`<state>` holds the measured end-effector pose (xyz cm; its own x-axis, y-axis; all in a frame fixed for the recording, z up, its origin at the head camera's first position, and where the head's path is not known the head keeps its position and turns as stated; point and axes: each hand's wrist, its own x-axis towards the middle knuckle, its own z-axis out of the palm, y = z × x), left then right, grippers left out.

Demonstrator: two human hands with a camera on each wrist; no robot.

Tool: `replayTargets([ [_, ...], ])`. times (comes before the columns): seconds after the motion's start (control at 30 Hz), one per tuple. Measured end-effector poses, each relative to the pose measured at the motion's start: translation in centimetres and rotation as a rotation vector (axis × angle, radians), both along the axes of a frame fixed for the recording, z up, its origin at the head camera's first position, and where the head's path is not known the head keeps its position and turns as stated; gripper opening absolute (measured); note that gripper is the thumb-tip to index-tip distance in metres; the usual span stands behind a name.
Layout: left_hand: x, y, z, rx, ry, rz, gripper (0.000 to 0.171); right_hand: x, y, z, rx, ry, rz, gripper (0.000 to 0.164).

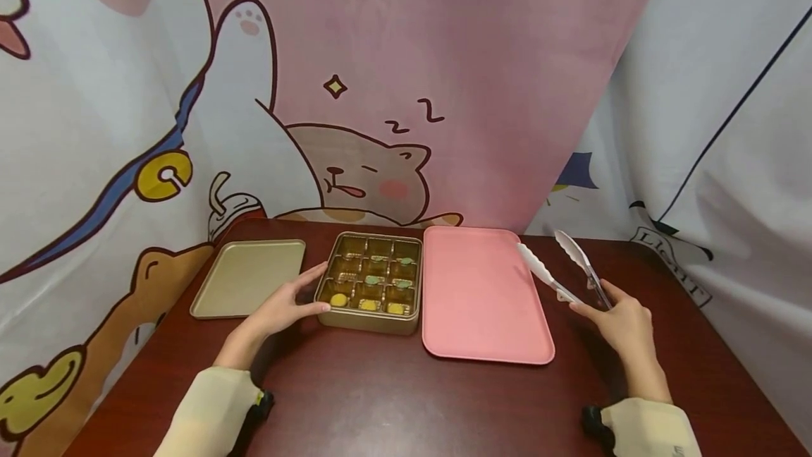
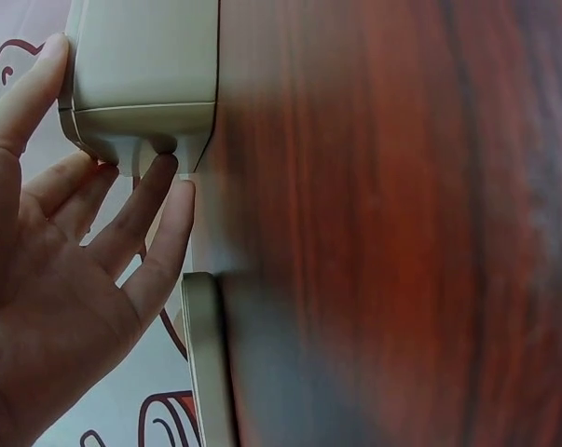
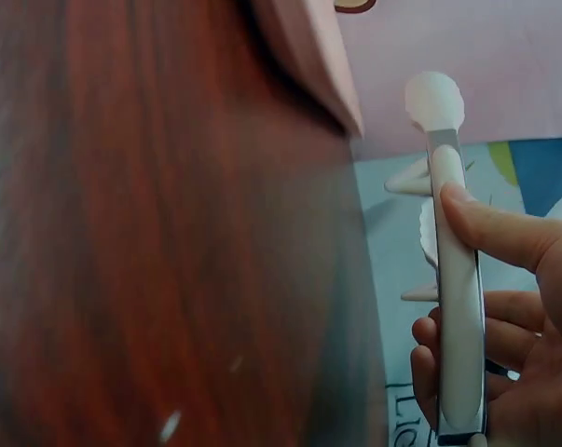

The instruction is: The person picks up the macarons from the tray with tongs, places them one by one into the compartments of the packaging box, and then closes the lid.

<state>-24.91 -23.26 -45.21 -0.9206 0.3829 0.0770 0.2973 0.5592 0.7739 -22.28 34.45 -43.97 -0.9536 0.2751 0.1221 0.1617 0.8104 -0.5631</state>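
Observation:
A gold tin box (image 1: 368, 321) with a clear divided insert stands in the middle of the table. Yellow pieces lie in its front row, the left one a round yellow ball (image 1: 339, 300); small green pieces show further back. My left hand (image 1: 282, 309) rests on the box's left side, thumb near the front corner, fingers spread and touching the wall, as the left wrist view (image 2: 66, 251) shows. My right hand (image 1: 624, 323) holds tongs (image 1: 539, 270) with white scalloped tips, spread apart with nothing between them. In the right wrist view my thumb lies on the tongs' white handle (image 3: 459, 298).
A pink tray (image 1: 485, 295) lies right of the box, close beside it. At the left is a flat gold lid (image 1: 250, 277). The dark red wooden table (image 1: 406, 400) meets a cartoon-print curtain (image 1: 507, 90) at the back and sides.

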Motion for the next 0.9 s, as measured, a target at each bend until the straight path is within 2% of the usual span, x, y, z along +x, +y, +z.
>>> replayTargets([
  [0.37, 0.0, 0.0, 0.2, -0.001, 0.0, -0.006, 0.081, 0.4, 2.2, -1.4, 0.015, -0.08, -0.038, 0.085],
  [0.7, -0.2, 0.1, 0.4, -0.013, 0.022, -0.005, 0.081, 0.3, 2.5, -0.6, 0.001, -0.188, -0.038, 0.089],
  [0.9, 0.1, 0.2, 0.6, -0.049, 0.044, 0.014, 0.083, 0.6, 2.6, -0.4, 0.014, -0.197, -0.024, 0.091],
])
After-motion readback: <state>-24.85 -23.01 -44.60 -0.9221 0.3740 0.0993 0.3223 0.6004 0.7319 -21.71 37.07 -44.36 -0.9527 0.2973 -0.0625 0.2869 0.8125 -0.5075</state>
